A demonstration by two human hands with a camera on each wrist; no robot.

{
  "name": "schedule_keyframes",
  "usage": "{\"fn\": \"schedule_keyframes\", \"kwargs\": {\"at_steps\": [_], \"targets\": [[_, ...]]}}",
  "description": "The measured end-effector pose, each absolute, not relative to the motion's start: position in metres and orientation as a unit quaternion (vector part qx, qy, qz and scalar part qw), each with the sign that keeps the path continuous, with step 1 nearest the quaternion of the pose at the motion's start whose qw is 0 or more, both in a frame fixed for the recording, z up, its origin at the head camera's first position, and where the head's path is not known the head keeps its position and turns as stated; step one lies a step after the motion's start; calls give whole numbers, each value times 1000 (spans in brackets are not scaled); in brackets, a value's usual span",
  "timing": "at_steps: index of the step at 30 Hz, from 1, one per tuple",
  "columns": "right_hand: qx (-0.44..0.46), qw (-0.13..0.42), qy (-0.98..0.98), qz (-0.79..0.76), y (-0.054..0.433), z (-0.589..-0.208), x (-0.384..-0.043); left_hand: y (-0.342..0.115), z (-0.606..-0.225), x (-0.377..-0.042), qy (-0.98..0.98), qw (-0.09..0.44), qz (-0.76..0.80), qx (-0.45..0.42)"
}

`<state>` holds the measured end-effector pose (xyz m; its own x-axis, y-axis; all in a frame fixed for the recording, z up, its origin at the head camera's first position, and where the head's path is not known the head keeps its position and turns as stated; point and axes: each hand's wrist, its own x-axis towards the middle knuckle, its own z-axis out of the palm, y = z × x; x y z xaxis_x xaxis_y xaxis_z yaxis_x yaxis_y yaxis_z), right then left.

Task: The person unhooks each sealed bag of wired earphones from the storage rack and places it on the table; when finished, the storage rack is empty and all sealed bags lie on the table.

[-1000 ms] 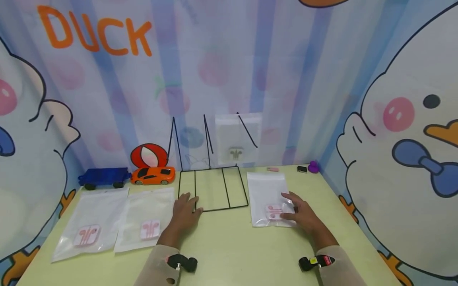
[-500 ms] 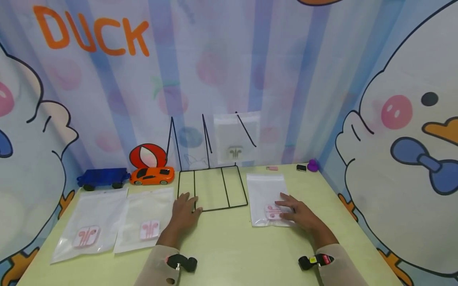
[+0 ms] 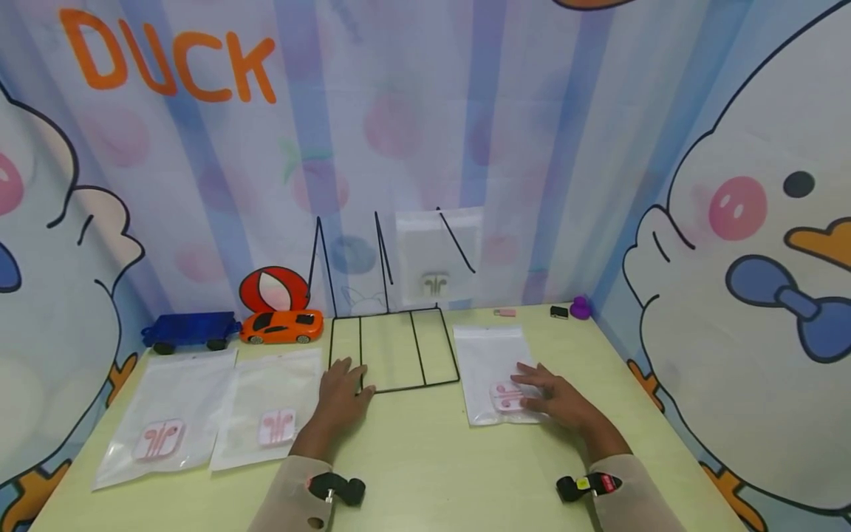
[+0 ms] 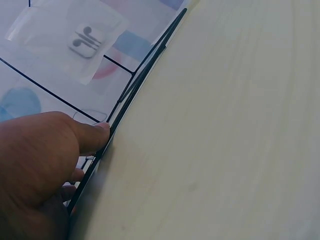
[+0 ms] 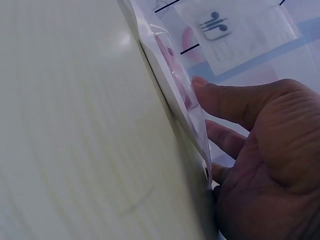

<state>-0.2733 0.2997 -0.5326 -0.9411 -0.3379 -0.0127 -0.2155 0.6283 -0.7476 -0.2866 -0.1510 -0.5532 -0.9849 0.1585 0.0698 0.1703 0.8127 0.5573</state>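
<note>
My left hand (image 3: 343, 391) rests on the front left part of the black wire display rack (image 3: 425, 386), its thumb against the front bar in the left wrist view. My right hand (image 3: 555, 395) lies over the right side of a white zip bag (image 3: 492, 351), fingers spread and touching it. Inside this bag is a pink earphone set (image 3: 507, 397) in a square case, partly covered by the fingers. In the right wrist view the thumb (image 5: 210, 97) touches the bag's clear face. Another bag (image 3: 435, 244), with dark earphones inside, hangs on the rack's right hook.
Two more bags (image 3: 162, 399) (image 3: 279, 384) with pink earphones lie at the left. A blue toy wagon (image 3: 191, 329), an orange toy car (image 3: 282, 326) and a red-and-white ball shape (image 3: 275, 289) line the back. Small pink (image 3: 504, 312), black (image 3: 559, 312) and purple (image 3: 580, 307) items sit at back right.
The right hand's fingers have moved slightly left over the bag, and the bag has turned and shifted a little. My left hand stays on the rack.
</note>
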Motion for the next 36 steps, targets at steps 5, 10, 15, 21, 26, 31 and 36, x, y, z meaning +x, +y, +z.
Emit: {"fn": "schedule_keyframes", "kwargs": {"at_steps": [5, 10, 15, 21, 26, 31, 36], "targets": [[-156, 71, 902, -397, 300, -532, -273, -151, -553, -287, -954, 5, -289, -83], [-147, 72, 901, -401, 301, -530, -271, -150, -553, -288, -952, 9, -292, -85], [-140, 71, 901, -404, 302, -533, -271, -150, -554, -288, -952, 12, -293, -89], [-150, 63, 899, -407, 303, -537, -270, -151, -556, -286, -951, 3, -297, -82], [-155, 61, 899, -405, 304, -537, -270, -150, -556, -286, -952, 6, -296, -83], [-155, 62, 898, -407, 305, -535, -272, -151, -556, -288, -952, 7, -293, -85], [-131, 64, 884, -445, 310, -527, -274, -149, -554, -286, -952, 13, -295, -83]]}}
